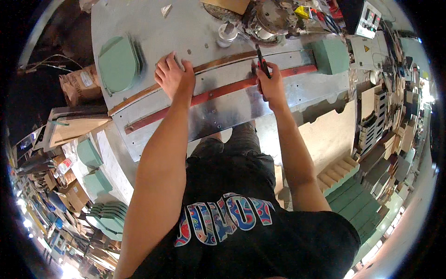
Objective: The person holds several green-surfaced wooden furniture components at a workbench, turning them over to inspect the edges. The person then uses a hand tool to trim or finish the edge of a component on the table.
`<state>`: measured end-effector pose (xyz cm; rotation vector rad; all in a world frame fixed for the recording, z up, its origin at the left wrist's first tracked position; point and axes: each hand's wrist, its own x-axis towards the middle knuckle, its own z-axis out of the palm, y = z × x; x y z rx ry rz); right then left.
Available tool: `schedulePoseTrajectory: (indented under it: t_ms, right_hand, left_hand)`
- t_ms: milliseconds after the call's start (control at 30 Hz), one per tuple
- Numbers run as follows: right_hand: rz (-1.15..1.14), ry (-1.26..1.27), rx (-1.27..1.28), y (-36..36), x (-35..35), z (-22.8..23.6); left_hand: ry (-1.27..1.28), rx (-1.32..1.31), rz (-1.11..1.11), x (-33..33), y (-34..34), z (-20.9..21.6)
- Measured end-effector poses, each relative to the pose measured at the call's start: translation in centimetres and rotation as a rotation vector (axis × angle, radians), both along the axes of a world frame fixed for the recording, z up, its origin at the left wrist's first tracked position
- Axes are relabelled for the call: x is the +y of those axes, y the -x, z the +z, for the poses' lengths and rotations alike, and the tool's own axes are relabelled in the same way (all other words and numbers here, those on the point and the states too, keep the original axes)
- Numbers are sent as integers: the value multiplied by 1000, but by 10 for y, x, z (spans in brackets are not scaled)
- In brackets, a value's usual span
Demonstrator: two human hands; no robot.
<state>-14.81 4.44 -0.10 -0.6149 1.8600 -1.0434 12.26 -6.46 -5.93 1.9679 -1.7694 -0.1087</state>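
My left hand (pixel 175 76) rests with its fingers apart on a long thin brown strip (pixel 223 60), which runs across a metal worktable (pixel 288 95). It holds nothing that I can see. In my right hand (pixel 272 86) is a slim red-and-black hand tool (pixel 263 66), which looks like a utility knife; its narrow dark end points away from me. My fingers are wrapped round it and hide part of it. Below both hands a red bar (pixel 223 91) lies roughly parallel to the brown strip.
Green rounded panels (pixel 118 65) lie stacked at the table's left, and a green block (pixel 331 56) sits at its right end. Beyond my right hand stand a small glass jar (pixel 227 35) and a rusty round machine part (pixel 274 18). A control box (pixel 369 19) is at far right.
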Motion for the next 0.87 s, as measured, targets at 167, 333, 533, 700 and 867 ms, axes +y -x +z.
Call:
schedulePoseTrajectory:
  t_ms: [167, 333, 533, 700, 867]
  right_hand:
    - [-109, 56, -379, -14, 3, -2]
    - [-172, 78, -599, -10, 1, -17]
    - [-55, 74, -72, -27, -12, 2]
    - [-62, 126, -126, -21, -27, -11]
    - [-111, 123, -276, -25, -42, -10]
  left_hand:
    - [38, -8, -15, 1, 0, 0]
    - [39, -41, -12, 1, 3, 4]
    - [50, -38, -19, 0, -1, -2]
    - [26, -48, -17, 0, 3, 4]
    - [16, -42, -17, -1, 2, 2]
